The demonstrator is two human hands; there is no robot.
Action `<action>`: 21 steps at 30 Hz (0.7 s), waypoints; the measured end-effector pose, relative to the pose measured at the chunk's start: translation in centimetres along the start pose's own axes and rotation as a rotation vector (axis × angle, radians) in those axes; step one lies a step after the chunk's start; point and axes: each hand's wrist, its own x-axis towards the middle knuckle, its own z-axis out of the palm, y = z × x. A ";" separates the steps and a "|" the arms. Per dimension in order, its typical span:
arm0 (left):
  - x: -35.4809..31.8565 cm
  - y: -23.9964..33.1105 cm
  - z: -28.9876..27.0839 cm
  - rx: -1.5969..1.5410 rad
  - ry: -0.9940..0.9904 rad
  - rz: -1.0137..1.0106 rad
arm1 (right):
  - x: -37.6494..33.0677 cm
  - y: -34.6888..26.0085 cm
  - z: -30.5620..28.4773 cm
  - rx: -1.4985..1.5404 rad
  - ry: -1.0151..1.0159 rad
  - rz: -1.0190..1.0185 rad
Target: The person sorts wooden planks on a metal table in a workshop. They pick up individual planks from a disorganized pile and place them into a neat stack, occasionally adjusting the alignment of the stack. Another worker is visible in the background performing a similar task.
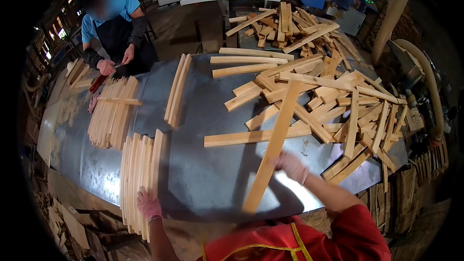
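My right hand [291, 168], in a pink glove, grips a long wooden strip [273, 150] around its middle. That strip slants up and away over the metal tabletop, its far end in front of the loose pile. My left hand [149, 204], also gloved in pink, lies on the near part of a row of wooden strips [137, 164] set side by side, its fingers stretched over them. The near ends of this row reach past the table edge. Right of centre lies a jumbled pile of wooden strips [333, 99], with one single strip [241, 137] pointing left out of it.
Across the metal table [193, 174], a person in a blue shirt [116, 24] stands behind another row of strips [111, 113] with one strip across it. Two strips [178, 89] lie together mid-table. More wood [290, 26] is heaped at the far right. A ribbed hose [430, 87] hangs at right.
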 end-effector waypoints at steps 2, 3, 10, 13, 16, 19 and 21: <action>-1.1 1.0 -0.8 -0.056 -0.020 -0.107 | 4.6 -8.8 -6.0 -0.166 0.145 -0.419; -2.3 1.0 0.1 0.032 0.055 -0.021 | 6.9 -10.6 -8.3 0.024 0.227 -0.472; -13.4 16.5 -1.1 -0.115 -0.074 0.420 | 14.6 -4.7 -21.4 -0.935 0.515 -0.023; -17.4 21.2 -4.6 -0.249 -0.293 0.501 | 13.7 -2.9 -16.0 -1.184 0.526 0.140; -19.6 21.6 -3.4 -0.362 -0.256 0.555 | 11.6 -1.0 -11.6 -1.143 0.428 -0.012; -19.2 22.8 -3.7 -0.553 -0.415 0.451 | 7.0 1.1 -3.1 -1.060 0.198 -0.026; -18.9 24.2 -2.0 -0.589 -0.322 0.376 | 4.0 6.9 1.8 -1.311 0.265 -0.339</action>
